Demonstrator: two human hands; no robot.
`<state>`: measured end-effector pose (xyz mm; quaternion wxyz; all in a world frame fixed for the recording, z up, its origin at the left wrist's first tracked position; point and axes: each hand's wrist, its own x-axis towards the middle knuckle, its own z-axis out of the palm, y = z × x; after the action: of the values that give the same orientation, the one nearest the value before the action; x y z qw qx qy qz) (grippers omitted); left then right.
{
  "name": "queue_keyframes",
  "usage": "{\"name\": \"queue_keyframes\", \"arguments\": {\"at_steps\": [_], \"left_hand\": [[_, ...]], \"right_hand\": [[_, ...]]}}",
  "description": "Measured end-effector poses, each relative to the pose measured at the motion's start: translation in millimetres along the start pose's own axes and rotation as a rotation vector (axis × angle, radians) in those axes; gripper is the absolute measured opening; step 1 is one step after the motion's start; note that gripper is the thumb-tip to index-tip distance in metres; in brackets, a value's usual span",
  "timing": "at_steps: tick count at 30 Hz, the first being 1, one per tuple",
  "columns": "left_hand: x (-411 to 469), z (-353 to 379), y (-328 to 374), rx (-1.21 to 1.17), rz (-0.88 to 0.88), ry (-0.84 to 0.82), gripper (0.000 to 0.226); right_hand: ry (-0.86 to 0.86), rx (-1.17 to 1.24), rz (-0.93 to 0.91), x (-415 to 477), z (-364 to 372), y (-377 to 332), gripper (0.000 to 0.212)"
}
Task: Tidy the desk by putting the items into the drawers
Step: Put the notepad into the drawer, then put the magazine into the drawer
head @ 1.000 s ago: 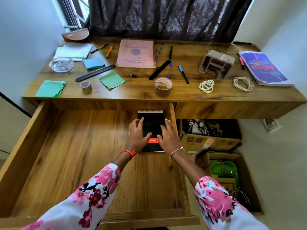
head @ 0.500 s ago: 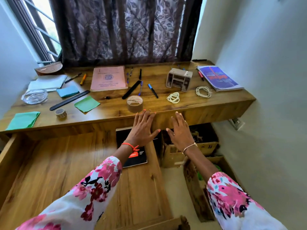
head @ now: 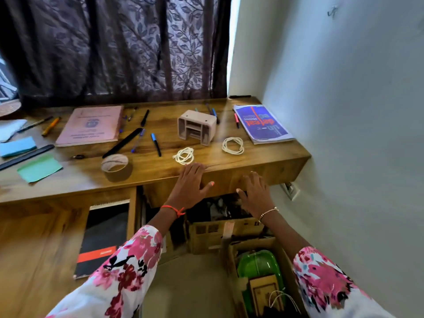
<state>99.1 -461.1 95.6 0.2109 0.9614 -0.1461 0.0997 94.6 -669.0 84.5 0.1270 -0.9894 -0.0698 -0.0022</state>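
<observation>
Reaching w/ both hands for the front of the shut right drawer [head: 226,180], just under the desk [head: 160,172] edge. My left hand [head: 188,185] is lying flat on it, fingers straight and spread, tips touching the desk lip right below the nearer cord coil [head: 183,155]. My right hand [head: 254,191] is pressing flat beside it, thumb hanging by the panel's lower edge. Neither is holding anything. I'm seeing no handle on this front, so I'm guessing I'm feeling for the underside to pull from, both hands apart so it's sliding out straight.

The left drawer [head: 46,239] is standing open w/ the black notebook [head: 105,232] lying flat in its back right corner, so one item is in. Everything else is sitting on top: tape roll [head: 117,166], second cord coil [head: 232,145], organiser [head: 197,127] on its side, blue book [head: 261,123], pink booklet [head: 91,125], pens, sticky notes etc. I'm reckoning the task is barely begun and this drawer is needing to open for the right-side stuff.
</observation>
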Motion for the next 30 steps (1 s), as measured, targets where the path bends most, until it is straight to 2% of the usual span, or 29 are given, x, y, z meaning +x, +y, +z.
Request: {"name": "queue_keyframes", "arguments": {"at_steps": [6,11,18,23,26,30], "left_hand": [[52.6,24.8,39.8,-0.056,-0.025,-0.029,0.076],[97.9,38.5,59.0,-0.077,0.000,-0.066,0.050],[178.6,64.7,65.4,-0.202,-0.055,-0.154,0.043],[245.2,87.8,66.5,-0.243,-0.119,-0.214,0.057],[288.3,98.3,66.6,-0.309,-0.140,-0.207,0.033],[339.5,113.8,53.4,-0.352,-0.250,-0.223,0.019]], "right_hand": [[0.038,-0.002,0.097,34.4,-26.0,72.5,0.044],[0.075,0.055,0.178,69.2,-40.0,107.4,0.044],[0.124,0.135,0.260,138.1,-49.8,148.0,0.044],[0.088,0.130,0.359,192.0,-47.3,176.2,0.047],[0.096,0.169,0.403,230.3,-51.7,191.8,0.048],[0.040,0.178,0.452,277.1,-52.6,208.3,0.050]]}}
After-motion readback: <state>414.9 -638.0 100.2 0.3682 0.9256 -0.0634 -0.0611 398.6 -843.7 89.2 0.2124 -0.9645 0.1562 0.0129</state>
